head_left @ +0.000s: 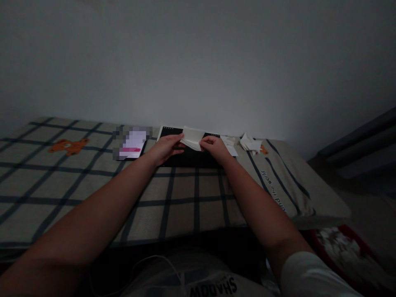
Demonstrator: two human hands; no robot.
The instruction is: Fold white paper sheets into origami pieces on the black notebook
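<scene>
A white sheet, thin like tissue or paper [193,135], is stretched between my hands over a black flat board [192,160]. My left hand [167,147] has the sheet's left edge between thumb and fingers, its lower fingers reaching out below. At the lower right corner, my right hand [214,147] pinches the same sheet. More white pieces [230,144] lie just right of my right hand, partly hidden by it. The sheet looks folded or layered along its lower edge; dim light hides finer detail.
A phone with a lit screen [133,142] lies left of the board on the checked cloth [93,177]. Crumpled white tissue [250,142] sits to the right. A wall [198,74] rises behind. Below right, a red container [348,233] holds whitish crumpled material.
</scene>
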